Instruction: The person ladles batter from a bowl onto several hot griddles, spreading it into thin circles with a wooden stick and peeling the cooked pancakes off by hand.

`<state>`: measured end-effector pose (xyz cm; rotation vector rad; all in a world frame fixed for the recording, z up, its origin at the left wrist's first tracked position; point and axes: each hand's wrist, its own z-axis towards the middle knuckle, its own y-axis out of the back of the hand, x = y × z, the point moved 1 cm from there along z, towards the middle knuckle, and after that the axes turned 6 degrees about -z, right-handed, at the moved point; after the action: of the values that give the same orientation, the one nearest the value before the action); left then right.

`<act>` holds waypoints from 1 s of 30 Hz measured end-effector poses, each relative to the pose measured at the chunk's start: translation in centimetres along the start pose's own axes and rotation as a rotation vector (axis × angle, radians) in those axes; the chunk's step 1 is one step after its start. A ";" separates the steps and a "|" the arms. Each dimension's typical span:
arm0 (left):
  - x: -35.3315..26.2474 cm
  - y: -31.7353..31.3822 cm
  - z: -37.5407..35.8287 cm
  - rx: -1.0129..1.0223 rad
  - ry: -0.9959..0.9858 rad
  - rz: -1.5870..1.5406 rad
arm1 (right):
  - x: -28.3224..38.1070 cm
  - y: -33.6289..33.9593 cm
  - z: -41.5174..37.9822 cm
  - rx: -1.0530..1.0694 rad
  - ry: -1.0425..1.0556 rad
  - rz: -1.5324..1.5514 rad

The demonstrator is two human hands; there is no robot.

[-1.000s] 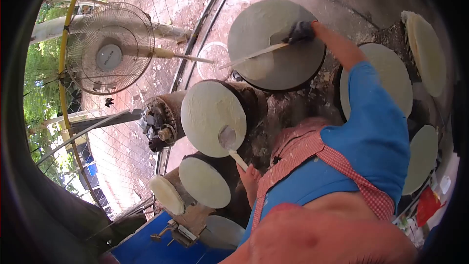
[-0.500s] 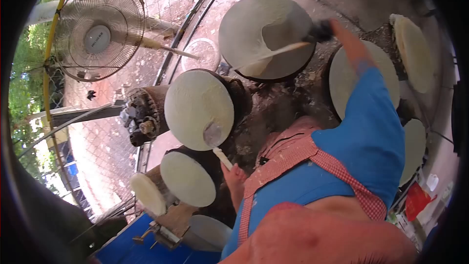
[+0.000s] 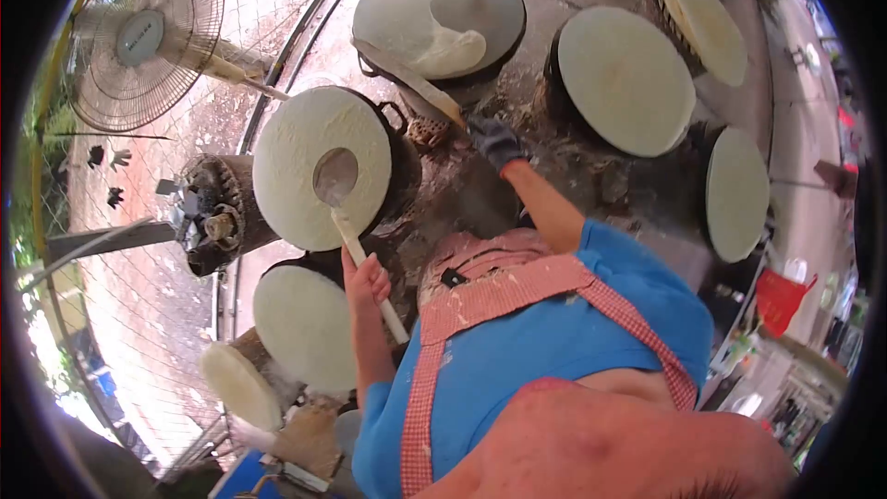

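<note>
Closest to the camera: a person's upper body in a blue shirt (image 3: pixel 554 342) with a red-checked apron (image 3: pixel 499 300) strapped over it.
Left hand: the bare left hand (image 3: pixel 367 282) is closed around the pale handle of a ladle (image 3: pixel 356 245), fingers wrapped about its middle, with the handle's end sticking out toward the apron.
Ladle bowl: it rests on the white batter of the near round pan (image 3: pixel 314 166), a little above the disc's middle, leaving a grey patch in the coating.
Right hand: the right hand (image 3: pixel 496 141), in a dark glove, grips one end of a long flat stick (image 3: pixel 411 83).
Stick: it runs up and left from the glove to the far round pan (image 3: pixel 439 9), its tip at the pan's left edge, next to a folded flap of thin sheet lying on the pan.
Lower left: two more coated discs (image 3: pixel 300 323) lie just beside the left forearm, one below the other.
Right side: three further pale discs (image 3: pixel 624 74) ring the soot-dark stove top, well apart from both hands.
Far left: a standing fan (image 3: pixel 143 37) faces the stove from beyond a wire fence.
Far right: a red bag (image 3: pixel 781 300) sits among small clutter.
</note>
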<state>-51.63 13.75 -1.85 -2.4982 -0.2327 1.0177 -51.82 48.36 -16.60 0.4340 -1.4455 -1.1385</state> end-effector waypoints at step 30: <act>2.2 -1.6 2.4 0.598 0.457 -0.918 | -10.8 7.1 9.3 -0.285 -0.300 -0.107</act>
<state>-51.70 16.60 -4.01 -1.6836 -0.7153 0.0944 -55.20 63.81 -15.14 0.1445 -1.4977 -1.5204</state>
